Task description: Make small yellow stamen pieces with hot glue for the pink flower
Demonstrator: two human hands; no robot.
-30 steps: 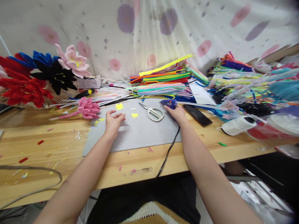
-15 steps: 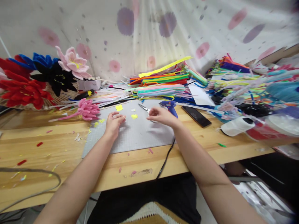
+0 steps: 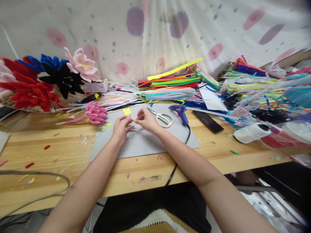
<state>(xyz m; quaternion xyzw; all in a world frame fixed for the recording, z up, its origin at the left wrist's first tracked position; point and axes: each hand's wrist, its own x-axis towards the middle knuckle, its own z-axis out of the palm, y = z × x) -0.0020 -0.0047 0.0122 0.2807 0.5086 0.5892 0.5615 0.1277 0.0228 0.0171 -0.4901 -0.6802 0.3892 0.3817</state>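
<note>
My right hand point(image 3: 146, 120) is closed in a pinch above the grey cutting mat point(image 3: 145, 149). A tiny yellow scrap point(image 3: 133, 120) pokes out between its fingertips. Facing it from the left, my left hand point(image 3: 121, 130) has its fingers apart and slightly bent, the tips close to the scrap; whether they touch it I cannot tell. Scissors with pale handles point(image 3: 165, 120) lie on the mat just beyond my right hand, partly covered by it. More yellow pieces point(image 3: 126, 111) rest behind my left hand. A blue glue gun point(image 3: 181, 114) lies to the right.
A pink fuzzy flower point(image 3: 94, 113) lies left of the mat, with larger fuzzy flowers point(image 3: 34, 92) behind. Bundles of pipe cleaners point(image 3: 172, 82) line the back. A phone point(image 3: 208, 121) and a white spool point(image 3: 252, 132) are at right. The glue gun's black cord point(image 3: 173, 174) crosses the front edge.
My right hand has moved left from over the scissors' handles to meet my left hand, uncovering the handles. It now pinches the yellow scrap. The view has shifted slightly.
</note>
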